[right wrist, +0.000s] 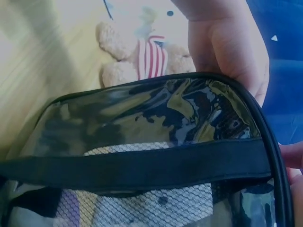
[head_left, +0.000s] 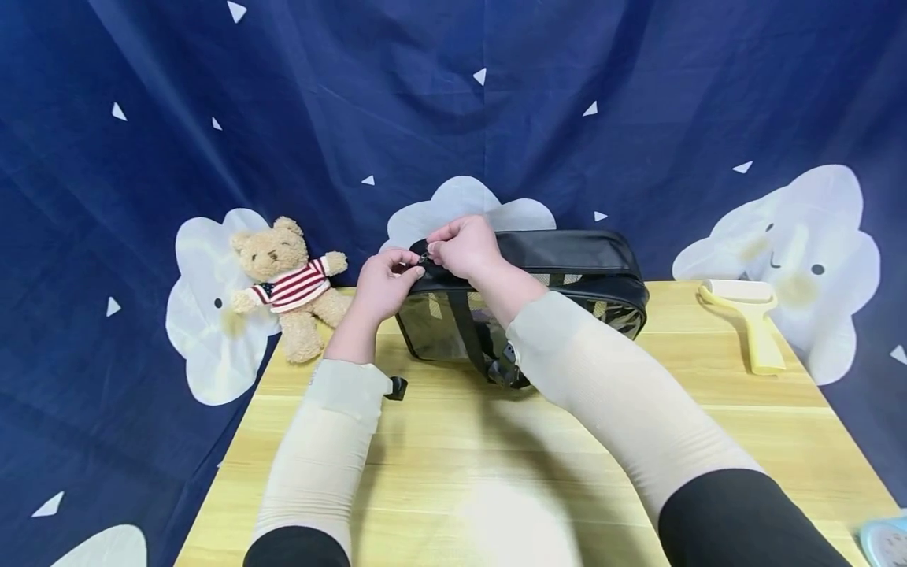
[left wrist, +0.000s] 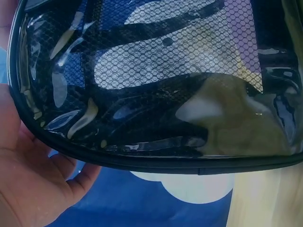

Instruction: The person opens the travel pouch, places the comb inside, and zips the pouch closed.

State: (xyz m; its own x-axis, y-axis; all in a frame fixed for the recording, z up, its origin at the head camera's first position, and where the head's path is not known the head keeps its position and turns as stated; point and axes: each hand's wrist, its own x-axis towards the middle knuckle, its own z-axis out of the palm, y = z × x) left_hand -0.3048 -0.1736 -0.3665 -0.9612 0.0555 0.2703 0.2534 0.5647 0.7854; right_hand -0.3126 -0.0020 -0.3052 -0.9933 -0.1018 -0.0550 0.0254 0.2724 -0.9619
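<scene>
A black carrier bag (head_left: 567, 250) with clear plastic sides and mesh panels stands on the table. At its top left corner my left hand (head_left: 386, 279) pinches the bag's edge between thumb and fingers. Close beside it, my right hand (head_left: 464, 246) pinches a small dark zipper pull (head_left: 423, 258) at the same corner. In the left wrist view, my left hand (left wrist: 42, 184) lies along the bag's dark piping, next to the clear panel (left wrist: 142, 118). The right wrist view shows the black strap (right wrist: 142, 168) across the clear side; only part of my right hand (right wrist: 294, 189) appears there.
A teddy bear (head_left: 298, 287) in a striped shirt sits left of the bag. A yellow lint roller (head_left: 754, 323) lies on the wooden table (head_left: 439, 472) at right. A light blue round item (head_left: 886, 542) is cut off at lower right. Blue curtain (head_left: 425, 94) hangs behind.
</scene>
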